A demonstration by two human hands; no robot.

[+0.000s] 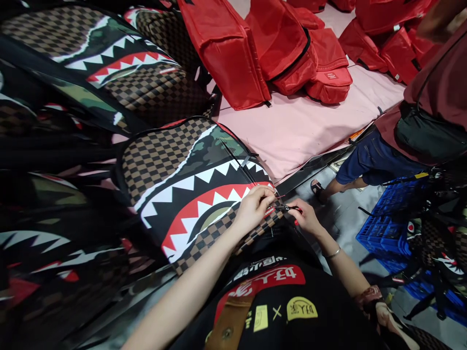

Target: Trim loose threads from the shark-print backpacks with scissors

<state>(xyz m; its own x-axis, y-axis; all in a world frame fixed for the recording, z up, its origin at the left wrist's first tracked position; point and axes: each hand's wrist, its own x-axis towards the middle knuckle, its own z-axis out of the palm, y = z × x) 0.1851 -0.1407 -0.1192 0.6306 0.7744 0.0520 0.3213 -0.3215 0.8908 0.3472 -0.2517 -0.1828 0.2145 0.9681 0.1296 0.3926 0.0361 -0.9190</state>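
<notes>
Head view, going left to right, with the shark-mouth checkered backpack (215, 187) as the landmark. Left of it there's a heap of matching shark-print backpacks (120, 90), some in pretty deep shadow. The landmark one lies shark face up in front of the wearer, a bit askew. Past its far edge, red zippered bags (233, 63) sit on a pink-covered table (284, 131).

Left hand (253, 206) is over the backpack's right-hand corner, fingers pinched together on what looks like a thin red strand (280, 196), though it's tiny so don't quote me. A little red label (269, 211) sits on the bag just under those fingers.

Now the bit that matters imo: the small snips (283, 208) lie roughly crosswise at that same corner, tips pointing left at the pinch, handles to the right. Right hand (308, 218) is wrapped round those handles, just off the bag's edge, so left is the nearer hand to the bag. Can't tell if the blades are parted.

Further right of the backpack: blue plastic crates (379, 214) and another person (430, 97) in a maroon top.
</notes>
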